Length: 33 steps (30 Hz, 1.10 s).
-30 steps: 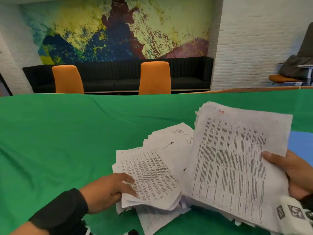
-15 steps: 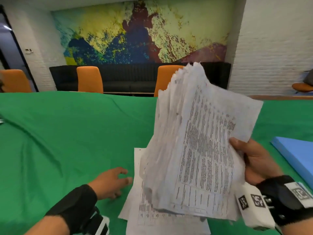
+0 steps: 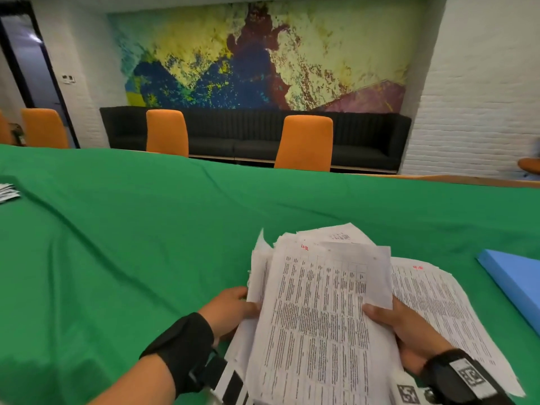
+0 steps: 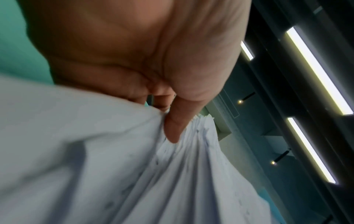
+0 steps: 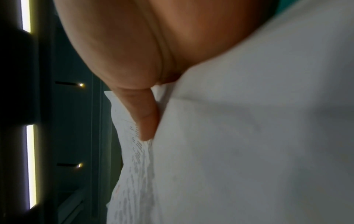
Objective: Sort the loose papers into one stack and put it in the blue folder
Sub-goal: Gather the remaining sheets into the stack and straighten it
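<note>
Now both hands hold one thick sheaf of printed papers [image 3: 318,317] above the near edge of the table's green cloth [image 3: 131,244]. The left hand [image 3: 230,311] grips the sheaf's left edge, thumb on top and fingers hidden beneath; the left wrist view shows that thumb [image 4: 178,121] pressed into the fanned, uneven sheet edges [image 4: 191,166]. The right hand [image 3: 409,334] clasps the right edge, its thumb lying across the top sheet, and the right wrist view shows the thumb [image 5: 147,118] pinching the printed pages [image 5: 134,159] against a blurred white underside. The top sheet is dense with columns of small type and carries a small red mark near its upper edge. The sheets are not squared: several corners jut out at the far end and along the left side.

Under the right hand a further printed sheet [image 3: 444,311] spreads out toward the right, also marked in red near its top; whether it lies flat on the cloth or belongs to the held bundle cannot be told. The blue folder [image 3: 517,282] lies closed at the right edge of the table, near this sheet but apart from it.

At the far left edge rest some small white items [image 3: 7,192], too small to identify. Beyond the table stand orange chairs [image 3: 304,143] before a black sofa [image 3: 254,135] and a colourful mural [image 3: 263,54].
</note>
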Each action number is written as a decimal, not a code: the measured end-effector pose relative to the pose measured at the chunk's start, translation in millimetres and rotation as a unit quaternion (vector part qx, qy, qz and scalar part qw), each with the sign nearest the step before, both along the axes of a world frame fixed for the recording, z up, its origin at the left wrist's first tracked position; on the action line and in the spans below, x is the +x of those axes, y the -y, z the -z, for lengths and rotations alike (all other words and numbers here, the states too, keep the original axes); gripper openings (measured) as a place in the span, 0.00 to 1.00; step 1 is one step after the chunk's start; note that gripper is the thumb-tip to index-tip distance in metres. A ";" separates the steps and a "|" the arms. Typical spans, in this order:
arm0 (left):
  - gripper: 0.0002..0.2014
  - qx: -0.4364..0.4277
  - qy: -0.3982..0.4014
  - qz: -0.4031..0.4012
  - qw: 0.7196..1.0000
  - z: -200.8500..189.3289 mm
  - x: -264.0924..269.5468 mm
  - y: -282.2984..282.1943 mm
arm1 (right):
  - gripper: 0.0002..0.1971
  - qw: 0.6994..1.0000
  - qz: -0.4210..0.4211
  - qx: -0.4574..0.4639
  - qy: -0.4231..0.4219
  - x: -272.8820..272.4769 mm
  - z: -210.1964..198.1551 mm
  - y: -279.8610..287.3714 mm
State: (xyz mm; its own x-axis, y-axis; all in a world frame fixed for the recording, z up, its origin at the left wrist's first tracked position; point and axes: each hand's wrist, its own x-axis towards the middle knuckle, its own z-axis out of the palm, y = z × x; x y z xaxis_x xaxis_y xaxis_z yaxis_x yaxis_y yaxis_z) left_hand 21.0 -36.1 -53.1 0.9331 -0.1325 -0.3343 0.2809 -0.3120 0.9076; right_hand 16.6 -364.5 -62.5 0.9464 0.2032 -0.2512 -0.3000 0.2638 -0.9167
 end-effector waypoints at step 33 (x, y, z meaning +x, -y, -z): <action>0.22 -0.380 -0.021 -0.080 0.921 -11.9 -53.6 -3.6 | 0.29 0.995 -0.061 0.060 0.049 -9.1 -22.7 -17.5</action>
